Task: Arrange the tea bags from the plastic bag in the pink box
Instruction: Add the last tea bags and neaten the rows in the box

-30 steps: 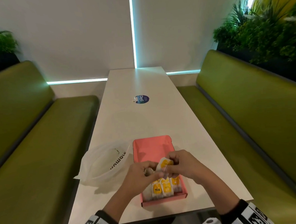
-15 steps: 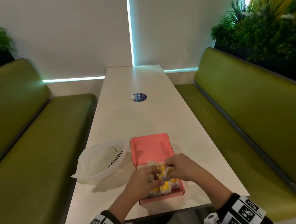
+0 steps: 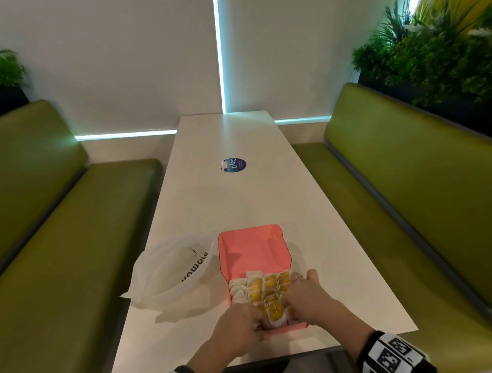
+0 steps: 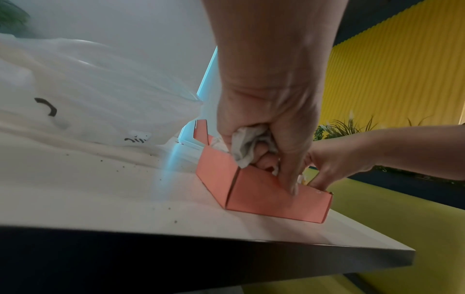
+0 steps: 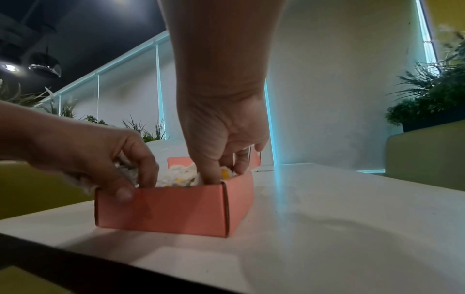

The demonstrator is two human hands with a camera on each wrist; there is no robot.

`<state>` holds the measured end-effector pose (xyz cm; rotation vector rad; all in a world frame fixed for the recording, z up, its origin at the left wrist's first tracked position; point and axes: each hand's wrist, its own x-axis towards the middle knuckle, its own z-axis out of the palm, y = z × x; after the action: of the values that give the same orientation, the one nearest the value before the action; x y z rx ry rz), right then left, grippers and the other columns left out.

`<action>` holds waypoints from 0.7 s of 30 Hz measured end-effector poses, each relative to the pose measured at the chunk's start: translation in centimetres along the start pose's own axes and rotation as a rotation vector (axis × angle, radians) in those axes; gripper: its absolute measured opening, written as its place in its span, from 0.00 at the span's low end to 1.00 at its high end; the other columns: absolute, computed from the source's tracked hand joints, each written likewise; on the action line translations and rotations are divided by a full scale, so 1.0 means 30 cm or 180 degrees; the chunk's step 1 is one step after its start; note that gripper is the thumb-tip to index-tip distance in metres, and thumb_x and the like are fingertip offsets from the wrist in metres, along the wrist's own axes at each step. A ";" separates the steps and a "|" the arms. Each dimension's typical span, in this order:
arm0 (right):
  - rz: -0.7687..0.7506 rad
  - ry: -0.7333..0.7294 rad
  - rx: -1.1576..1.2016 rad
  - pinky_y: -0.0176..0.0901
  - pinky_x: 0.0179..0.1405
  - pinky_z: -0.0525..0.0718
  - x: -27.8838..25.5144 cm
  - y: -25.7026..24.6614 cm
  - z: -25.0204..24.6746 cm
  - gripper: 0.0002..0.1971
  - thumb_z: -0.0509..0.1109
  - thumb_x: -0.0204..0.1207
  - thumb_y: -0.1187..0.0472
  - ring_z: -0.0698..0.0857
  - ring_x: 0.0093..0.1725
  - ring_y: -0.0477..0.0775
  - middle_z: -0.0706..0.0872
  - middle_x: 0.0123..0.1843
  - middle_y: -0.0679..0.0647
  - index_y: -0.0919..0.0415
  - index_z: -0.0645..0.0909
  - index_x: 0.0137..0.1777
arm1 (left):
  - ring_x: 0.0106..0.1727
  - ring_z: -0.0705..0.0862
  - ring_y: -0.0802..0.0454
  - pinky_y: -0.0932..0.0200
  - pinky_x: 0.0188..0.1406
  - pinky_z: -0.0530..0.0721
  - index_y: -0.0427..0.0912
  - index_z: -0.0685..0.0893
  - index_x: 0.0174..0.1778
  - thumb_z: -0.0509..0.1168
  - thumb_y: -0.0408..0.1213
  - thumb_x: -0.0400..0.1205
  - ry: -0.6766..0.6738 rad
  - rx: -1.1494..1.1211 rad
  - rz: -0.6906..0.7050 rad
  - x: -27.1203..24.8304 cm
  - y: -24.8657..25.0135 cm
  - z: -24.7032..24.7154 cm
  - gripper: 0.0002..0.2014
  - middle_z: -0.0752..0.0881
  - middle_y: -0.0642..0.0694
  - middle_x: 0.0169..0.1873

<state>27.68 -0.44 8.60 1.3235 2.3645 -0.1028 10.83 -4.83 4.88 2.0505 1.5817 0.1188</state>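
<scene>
The pink box (image 3: 252, 250) lies open near the table's front edge, its lid folded back. Rows of white tea bags (image 3: 268, 289) with yellow labels fill its near half. My left hand (image 3: 256, 322) is at the box's near left corner; in the left wrist view it grips crumpled tea bags (image 4: 247, 147) in the palm, with its thumb pressed on the outside of the box's front wall (image 4: 264, 201). My right hand (image 3: 290, 301) reaches into the near right corner and pinches a tea bag (image 5: 224, 173) down among the others. The plastic bag (image 3: 169, 270) lies left of the box.
The long white table (image 3: 239, 198) carries a round blue sticker (image 3: 234, 164) farther back. Green benches (image 3: 410, 194) run along both sides, with plants (image 3: 437, 48) behind them. The box sits close to the table's front edge (image 4: 276, 246).
Both hands have dropped from above the box into its near end. The tea bag that was held up between them is now down in the box. More rows of tea bags are uncovered.
</scene>
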 end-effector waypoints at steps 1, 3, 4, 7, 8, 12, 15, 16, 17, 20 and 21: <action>0.0044 0.0056 0.0008 0.57 0.60 0.61 0.002 -0.002 0.006 0.14 0.65 0.70 0.71 0.67 0.68 0.58 0.77 0.48 0.54 0.56 0.85 0.51 | 0.52 0.83 0.51 0.57 0.54 0.83 0.50 0.88 0.55 0.67 0.41 0.76 -0.0013 0.0013 0.0003 0.001 -0.001 0.000 0.13 0.88 0.49 0.51; 0.0114 0.0190 0.0101 0.56 0.60 0.61 0.007 -0.001 0.022 0.15 0.65 0.73 0.70 0.66 0.70 0.58 0.78 0.60 0.54 0.54 0.85 0.54 | 0.53 0.83 0.50 0.55 0.55 0.83 0.50 0.88 0.56 0.67 0.41 0.76 -0.0045 0.0019 -0.0010 0.003 -0.004 0.001 0.13 0.87 0.48 0.52; 0.0151 0.0262 0.0186 0.55 0.61 0.61 0.007 0.002 0.030 0.16 0.64 0.74 0.69 0.66 0.70 0.57 0.76 0.63 0.53 0.54 0.84 0.57 | 0.53 0.83 0.50 0.55 0.55 0.83 0.50 0.88 0.56 0.67 0.40 0.76 -0.0069 -0.0002 -0.0035 0.003 -0.005 0.001 0.13 0.87 0.48 0.52; 0.0241 0.0463 0.0498 0.52 0.60 0.62 0.001 0.022 0.034 0.20 0.62 0.74 0.69 0.67 0.71 0.55 0.73 0.67 0.51 0.51 0.77 0.64 | 0.53 0.83 0.51 0.59 0.54 0.83 0.52 0.88 0.56 0.66 0.39 0.76 -0.0028 -0.0079 -0.0037 0.007 -0.009 0.009 0.14 0.87 0.50 0.52; 0.0271 0.0533 0.0582 0.51 0.60 0.62 -0.001 0.027 0.029 0.21 0.62 0.74 0.68 0.68 0.70 0.55 0.73 0.67 0.50 0.50 0.75 0.65 | 0.54 0.83 0.51 0.61 0.53 0.82 0.51 0.88 0.57 0.66 0.39 0.77 -0.0013 -0.0091 -0.0029 0.008 -0.007 0.010 0.14 0.87 0.50 0.53; 0.0395 0.0694 0.0722 0.50 0.59 0.67 -0.020 0.038 -0.004 0.17 0.57 0.77 0.67 0.73 0.67 0.55 0.79 0.63 0.50 0.52 0.77 0.61 | 0.55 0.83 0.48 0.66 0.46 0.74 0.44 0.87 0.57 0.66 0.40 0.79 0.0027 -0.0013 -0.0040 0.020 -0.004 0.022 0.12 0.87 0.44 0.53; 0.0249 -0.0028 0.0695 0.49 0.55 0.75 -0.045 0.017 -0.015 0.14 0.56 0.79 0.62 0.80 0.60 0.60 0.83 0.60 0.57 0.58 0.81 0.58 | 0.54 0.83 0.46 0.62 0.46 0.76 0.41 0.86 0.55 0.67 0.42 0.79 0.0058 0.0103 -0.0150 0.017 -0.004 0.027 0.13 0.86 0.41 0.52; 0.0219 -0.0285 0.0749 0.49 0.53 0.78 -0.049 0.008 -0.009 0.14 0.57 0.79 0.61 0.81 0.59 0.61 0.83 0.60 0.59 0.59 0.81 0.58 | 0.54 0.83 0.46 0.62 0.47 0.76 0.41 0.86 0.55 0.67 0.43 0.79 0.0050 0.0106 -0.0163 0.017 -0.003 0.027 0.13 0.86 0.41 0.52; 0.0221 -0.0465 0.0823 0.48 0.50 0.79 -0.049 0.001 -0.004 0.14 0.57 0.79 0.61 0.83 0.58 0.62 0.83 0.58 0.60 0.60 0.81 0.58 | 0.53 0.83 0.46 0.63 0.47 0.77 0.41 0.87 0.55 0.67 0.44 0.79 0.0050 0.0078 -0.0153 0.016 -0.002 0.026 0.14 0.86 0.42 0.52; 0.0297 -0.0798 0.0997 0.40 0.34 0.77 -0.039 -0.015 0.013 0.15 0.55 0.77 0.65 0.90 0.46 0.61 0.88 0.48 0.58 0.60 0.82 0.55 | 0.52 0.84 0.48 0.60 0.48 0.82 0.45 0.88 0.55 0.66 0.42 0.78 0.0100 0.0007 -0.0074 0.017 0.001 0.028 0.12 0.87 0.44 0.50; 0.0316 -0.0842 0.0999 0.39 0.32 0.76 -0.036 -0.018 0.013 0.15 0.55 0.77 0.66 0.91 0.44 0.61 0.89 0.48 0.58 0.60 0.82 0.55 | 0.51 0.84 0.48 0.61 0.46 0.81 0.47 0.88 0.54 0.66 0.42 0.77 0.0128 0.0015 -0.0055 0.015 0.000 0.028 0.12 0.87 0.45 0.50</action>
<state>27.85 -1.71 8.59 1.4626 2.1141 -0.6025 11.30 -4.70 4.05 2.0496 1.6250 0.1507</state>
